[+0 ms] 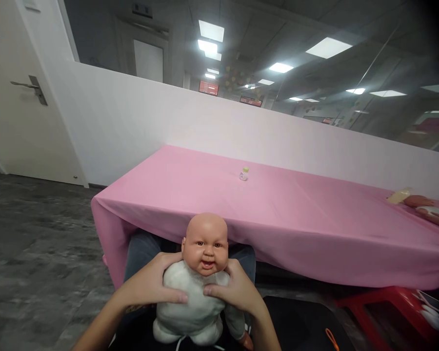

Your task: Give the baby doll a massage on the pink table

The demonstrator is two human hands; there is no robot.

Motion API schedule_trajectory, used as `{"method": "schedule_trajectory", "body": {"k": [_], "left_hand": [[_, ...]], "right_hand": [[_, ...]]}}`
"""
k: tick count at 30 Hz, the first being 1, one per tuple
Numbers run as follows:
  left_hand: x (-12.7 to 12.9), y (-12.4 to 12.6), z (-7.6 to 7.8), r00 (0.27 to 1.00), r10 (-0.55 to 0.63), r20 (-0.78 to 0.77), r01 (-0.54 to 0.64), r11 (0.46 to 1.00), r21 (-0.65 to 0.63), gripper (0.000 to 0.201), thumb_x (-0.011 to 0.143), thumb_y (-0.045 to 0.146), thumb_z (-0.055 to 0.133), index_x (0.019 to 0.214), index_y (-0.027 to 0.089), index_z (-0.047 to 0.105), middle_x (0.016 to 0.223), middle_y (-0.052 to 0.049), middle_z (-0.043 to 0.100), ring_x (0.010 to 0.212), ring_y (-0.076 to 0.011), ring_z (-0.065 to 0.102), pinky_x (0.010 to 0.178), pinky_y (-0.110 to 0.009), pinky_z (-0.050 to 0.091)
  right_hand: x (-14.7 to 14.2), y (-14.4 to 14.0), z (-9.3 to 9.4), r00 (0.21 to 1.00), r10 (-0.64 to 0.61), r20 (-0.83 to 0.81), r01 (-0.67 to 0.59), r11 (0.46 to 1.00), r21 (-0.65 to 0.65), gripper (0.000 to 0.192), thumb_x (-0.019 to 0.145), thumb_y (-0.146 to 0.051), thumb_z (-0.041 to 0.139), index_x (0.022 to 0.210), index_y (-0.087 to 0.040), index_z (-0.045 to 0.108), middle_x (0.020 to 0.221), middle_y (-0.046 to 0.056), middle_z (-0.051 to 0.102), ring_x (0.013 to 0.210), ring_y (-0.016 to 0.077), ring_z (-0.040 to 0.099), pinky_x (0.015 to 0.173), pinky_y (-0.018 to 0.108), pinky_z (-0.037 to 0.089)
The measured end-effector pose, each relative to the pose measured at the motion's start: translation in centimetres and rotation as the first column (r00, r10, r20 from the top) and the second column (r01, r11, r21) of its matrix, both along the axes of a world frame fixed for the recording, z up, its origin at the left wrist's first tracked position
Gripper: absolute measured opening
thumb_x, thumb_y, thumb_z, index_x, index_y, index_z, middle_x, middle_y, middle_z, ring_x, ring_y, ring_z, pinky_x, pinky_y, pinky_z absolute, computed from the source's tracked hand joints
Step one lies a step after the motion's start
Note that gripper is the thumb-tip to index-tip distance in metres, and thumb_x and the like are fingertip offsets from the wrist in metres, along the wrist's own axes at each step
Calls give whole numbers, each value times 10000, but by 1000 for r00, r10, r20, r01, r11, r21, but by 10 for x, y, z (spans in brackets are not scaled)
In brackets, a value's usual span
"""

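A baby doll (pixel 199 273) with a bald plastic head and a soft white body sits upright on my lap, facing me. My left hand (pixel 151 282) wraps around its right side, thumb across the chest. My right hand (pixel 237 287) grips the other side, thumb meeting the left one on the chest. Both hands hold the doll under its arms, just in front of the pink-covered table (pixel 285 219).
A small bottle with a yellow-green cap (pixel 244 173) stands on the pink cloth. Another doll (pixel 426 207) lies at the table's far right. A red stool (pixel 388 302) sits low right. White wall and a door (pixel 25 92) are on the left.
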State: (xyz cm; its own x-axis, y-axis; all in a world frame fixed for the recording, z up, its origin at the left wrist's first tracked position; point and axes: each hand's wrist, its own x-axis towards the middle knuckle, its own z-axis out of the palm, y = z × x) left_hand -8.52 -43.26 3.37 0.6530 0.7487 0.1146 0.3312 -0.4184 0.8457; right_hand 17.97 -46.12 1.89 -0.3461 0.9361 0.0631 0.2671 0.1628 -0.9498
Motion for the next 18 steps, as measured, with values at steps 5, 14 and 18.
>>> {"method": "schedule_trajectory", "body": {"k": [5,14,18], "left_hand": [[-13,1,-3,989,50,-136,-42,997,63,832,633,559,878,1370,247,654,1163,-46,737,1015,-305,666,918,-345,535],[-14,3,2,991,25,-131,-20,999,38,663,659,578,830,1209,220,735,1026,-7,754,915,-255,665,802,-256,519],[-11,3,6,992,12,-123,-11,1000,4,671,661,575,828,1218,215,727,1010,-8,755,908,-255,671,788,-257,522]], "right_hand": [[1,1,-2,1000,0,-12,0,1000,12,584,630,-455,911,1103,-139,777,1021,70,777,939,289,700,832,355,571],[4,1,-6,1000,-20,21,20,1000,20,634,629,-494,908,1135,-137,767,1059,78,768,987,303,690,904,392,560],[5,0,-6,1000,-23,22,22,1000,22,644,631,-505,905,1145,-144,764,1074,77,765,1004,307,686,913,394,558]]}}
